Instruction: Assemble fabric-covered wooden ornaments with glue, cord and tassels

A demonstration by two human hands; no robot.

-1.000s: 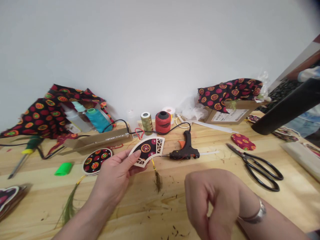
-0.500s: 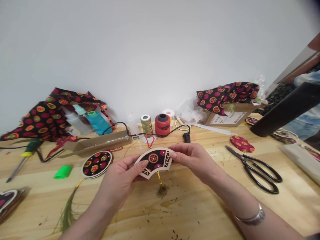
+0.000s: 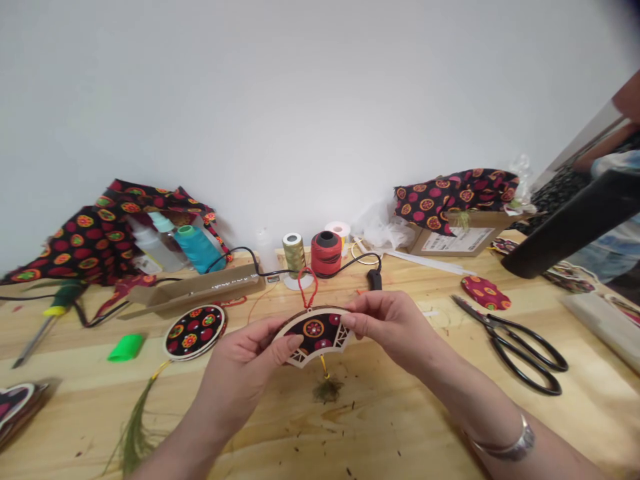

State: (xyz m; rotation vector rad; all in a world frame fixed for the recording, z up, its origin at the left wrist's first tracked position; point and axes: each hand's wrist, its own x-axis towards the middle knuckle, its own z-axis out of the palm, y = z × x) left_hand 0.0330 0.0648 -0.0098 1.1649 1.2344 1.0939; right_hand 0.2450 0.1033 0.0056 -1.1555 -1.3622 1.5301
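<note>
Wooden bench [image 3: 380,413] carries all items, its surface flecked with dark fibre clippings. At far left, a heart-shaped panel [image 3: 15,403] lies at the bench edge. Behind it are a screwdriver [image 3: 63,307] with a green and yellow handle, a heap of black printed fabric [image 3: 95,247], and a turquoise thread cone [image 3: 197,250]. A bright green plastic piece [image 3: 126,347] lies loose nearby. A round printed ornament [image 3: 194,332] lies flat, with its feather tassel [image 3: 134,427] trailing toward the near edge; the flat position appears to keep it stable.

At centre, the left hand [image 3: 245,373] closes on the left end of a fan-shaped ornament [image 3: 315,330], and the right hand [image 3: 395,330] closes on its right end. The ornament is held above the bench. This edge grip appears to leave its printed face uncovered. A red cord loop [image 3: 307,287] rises from the top edge, and a small tassel [image 3: 327,390] droops below.

Behind the hands stand a gold thread spool [image 3: 294,255] and an orange-red thread spool [image 3: 326,253]. At right, black-handled scissors [image 3: 520,353] lie within easy reach, just beside a red fabric oval [image 3: 485,292]. A cardboard box [image 3: 453,240] sits farther back, and a co-worker's forearm [image 3: 595,157] shows at the far edge.
</note>
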